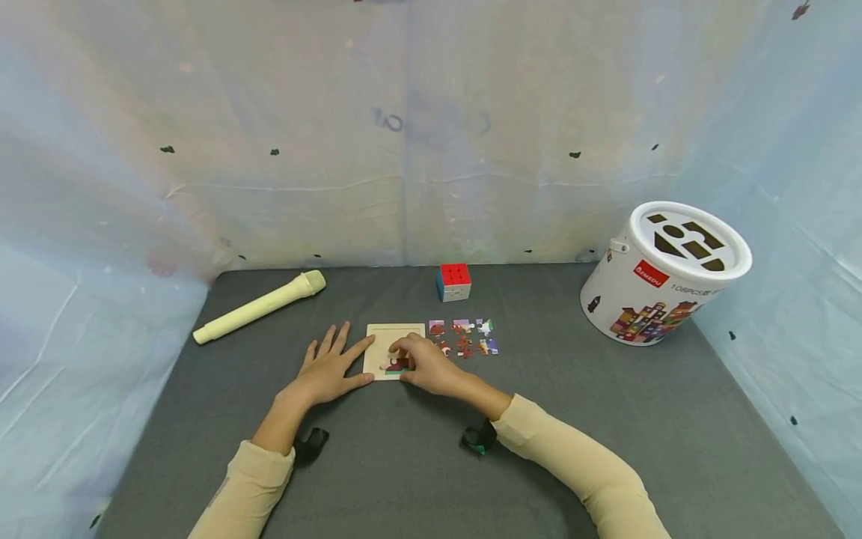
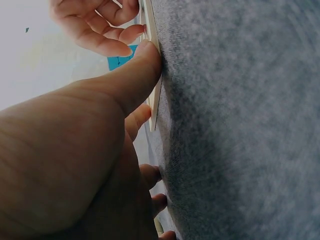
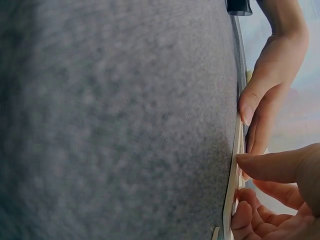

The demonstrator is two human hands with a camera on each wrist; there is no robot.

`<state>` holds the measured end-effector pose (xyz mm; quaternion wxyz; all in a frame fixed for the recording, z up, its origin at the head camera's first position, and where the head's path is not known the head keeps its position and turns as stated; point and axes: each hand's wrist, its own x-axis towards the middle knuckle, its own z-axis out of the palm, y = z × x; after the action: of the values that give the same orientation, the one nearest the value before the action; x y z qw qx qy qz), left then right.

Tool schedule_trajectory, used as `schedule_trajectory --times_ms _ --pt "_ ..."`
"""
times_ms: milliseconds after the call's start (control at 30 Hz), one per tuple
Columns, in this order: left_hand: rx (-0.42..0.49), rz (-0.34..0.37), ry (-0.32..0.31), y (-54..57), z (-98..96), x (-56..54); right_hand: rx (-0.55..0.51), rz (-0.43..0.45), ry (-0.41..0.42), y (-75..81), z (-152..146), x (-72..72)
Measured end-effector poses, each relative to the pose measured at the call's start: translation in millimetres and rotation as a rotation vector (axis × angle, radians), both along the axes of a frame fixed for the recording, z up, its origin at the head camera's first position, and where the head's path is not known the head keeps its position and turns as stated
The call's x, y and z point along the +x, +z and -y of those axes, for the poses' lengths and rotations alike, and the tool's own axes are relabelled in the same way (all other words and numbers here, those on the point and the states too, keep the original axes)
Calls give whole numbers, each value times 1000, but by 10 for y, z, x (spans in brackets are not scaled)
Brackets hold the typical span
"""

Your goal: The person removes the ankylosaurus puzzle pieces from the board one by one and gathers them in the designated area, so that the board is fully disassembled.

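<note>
A shallow wooden puzzle board (image 1: 379,335) lies flat on the table, with a few joined brown, red and green puzzle pieces (image 1: 396,364) near its lower edge. My left hand (image 1: 328,371) is spread on the cloth, thumb and index finger touching the board's left side. Over the right part of the board is my right hand (image 1: 431,367), its fingers bent. In the right wrist view, the right thumb (image 3: 267,166) touches the board's edge (image 3: 231,187) and curled fingertips meet the board. Whether those fingers pinch a piece is hidden.
Several loose puzzle pieces (image 1: 465,346) lie just right of the board. Behind them stands a red-topped puzzle cube (image 1: 455,283). A pale yellow toy microphone (image 1: 259,308) is at the back left, and a white lidded bucket (image 1: 663,277) at the back right.
</note>
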<state>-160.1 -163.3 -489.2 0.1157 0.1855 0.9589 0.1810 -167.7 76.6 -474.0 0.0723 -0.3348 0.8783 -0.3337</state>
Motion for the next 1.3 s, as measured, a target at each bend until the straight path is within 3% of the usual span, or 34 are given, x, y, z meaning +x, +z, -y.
schedule_trajectory --times_ms 467,1300 --pt "14 -6 -3 10 -7 7 50 21 -9 -20 22 -23" --pt "0 10 3 1 -2 -5 -51 46 1 -13 5 -13"
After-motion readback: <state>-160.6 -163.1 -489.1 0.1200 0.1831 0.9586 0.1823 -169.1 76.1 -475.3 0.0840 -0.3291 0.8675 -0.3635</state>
